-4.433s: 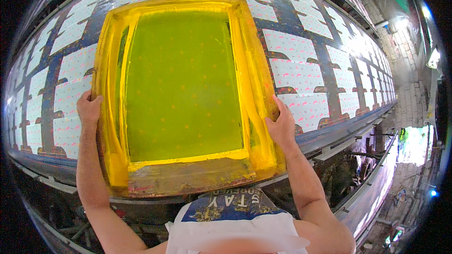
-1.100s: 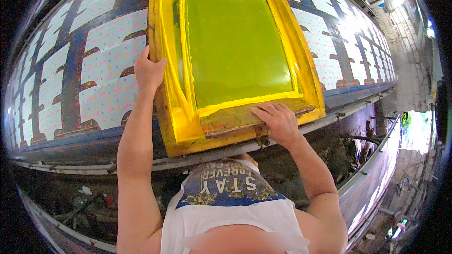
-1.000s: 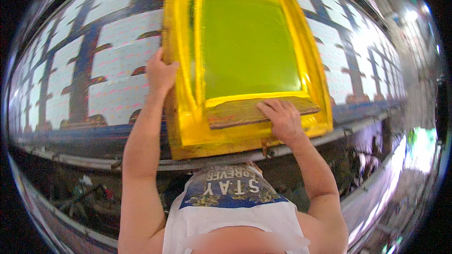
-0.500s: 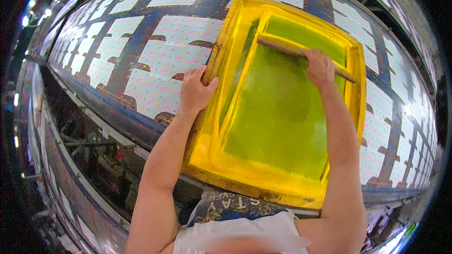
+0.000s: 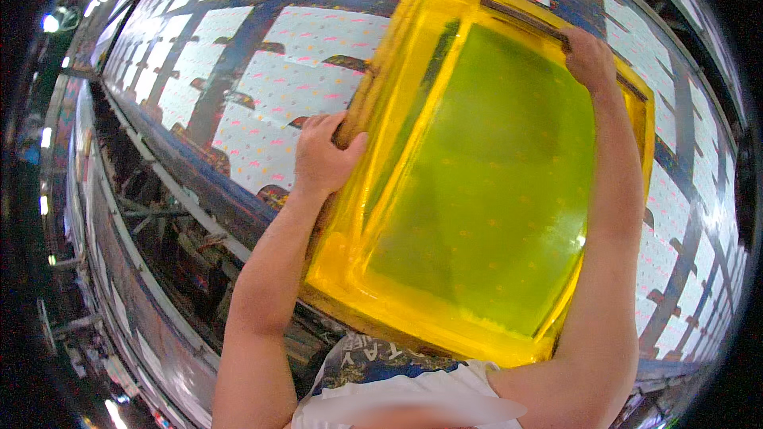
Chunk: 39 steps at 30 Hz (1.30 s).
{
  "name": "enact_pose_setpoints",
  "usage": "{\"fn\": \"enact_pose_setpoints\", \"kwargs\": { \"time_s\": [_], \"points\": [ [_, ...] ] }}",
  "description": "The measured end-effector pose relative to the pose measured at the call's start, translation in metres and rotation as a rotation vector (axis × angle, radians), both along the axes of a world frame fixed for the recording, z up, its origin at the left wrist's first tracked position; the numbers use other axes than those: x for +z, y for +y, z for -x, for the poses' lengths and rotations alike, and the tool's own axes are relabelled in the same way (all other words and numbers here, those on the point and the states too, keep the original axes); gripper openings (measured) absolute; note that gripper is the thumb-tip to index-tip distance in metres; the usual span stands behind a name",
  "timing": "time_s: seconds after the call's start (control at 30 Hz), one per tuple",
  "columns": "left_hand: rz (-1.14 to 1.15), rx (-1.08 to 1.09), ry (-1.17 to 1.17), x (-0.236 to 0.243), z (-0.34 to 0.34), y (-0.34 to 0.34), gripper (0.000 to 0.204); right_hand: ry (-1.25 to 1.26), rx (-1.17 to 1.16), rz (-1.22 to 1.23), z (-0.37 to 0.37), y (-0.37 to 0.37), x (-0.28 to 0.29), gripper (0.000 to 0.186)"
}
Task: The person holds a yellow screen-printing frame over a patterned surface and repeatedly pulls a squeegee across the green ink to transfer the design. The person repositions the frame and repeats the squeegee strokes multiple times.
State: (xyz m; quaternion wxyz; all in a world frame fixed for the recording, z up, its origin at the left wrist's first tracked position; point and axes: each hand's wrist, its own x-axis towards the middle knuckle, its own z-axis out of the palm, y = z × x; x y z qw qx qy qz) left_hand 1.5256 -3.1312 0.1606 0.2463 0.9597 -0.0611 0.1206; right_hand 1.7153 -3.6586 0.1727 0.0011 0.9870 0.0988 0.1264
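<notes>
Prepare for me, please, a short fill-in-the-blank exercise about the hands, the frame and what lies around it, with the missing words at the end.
1. The left hand holds the frame at its ____ (left/right) side.
2. The right hand holds a dark bar at the frame's ____ (near/far) end.
3. The large panel inside the frame is coloured ____.
4. The sheets around the frame are mainly ____ (white/black), with small marks.

Missing words: left; far; green; white.
</notes>
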Motion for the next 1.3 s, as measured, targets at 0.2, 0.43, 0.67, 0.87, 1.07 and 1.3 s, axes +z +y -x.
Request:
{"fn": "enact_pose_setpoints", "kwargs": {
  "time_s": [0.2,0.43,0.67,0.87,1.07,1.3],
  "points": [
    [0.023,-0.003,-0.014,0.004,0.001,-0.003,0.051,0.233,-0.039,0.026,-0.006,-0.001,0.026,0.044],
    [0.016,-0.045,-0.02,0.002,-0.002,0.0,0.052,0.332,0.037,0.061,0.062,0.037,0.041,0.033],
    [0.015,-0.052,0.05,-0.003,-0.007,0.004,0.057,0.411,-0.035,-0.051,0.196,0.101,0.059,0.03],
    [0.014,-0.079,0.09,-0.005,-0.013,0.006,0.062,0.48,-0.05,-0.034,0.311,0.162,0.072,0.028],
    [-0.028,-0.073,0.066,-0.018,-0.015,0.007,0.065,0.482,-0.115,-0.086,0.422,0.218,0.075,0.023],
    [-0.064,-0.087,0.029,-0.018,-0.019,0.004,0.062,0.371,-0.123,-0.126,0.51,0.261,0.077,0.036]
  ]
}}
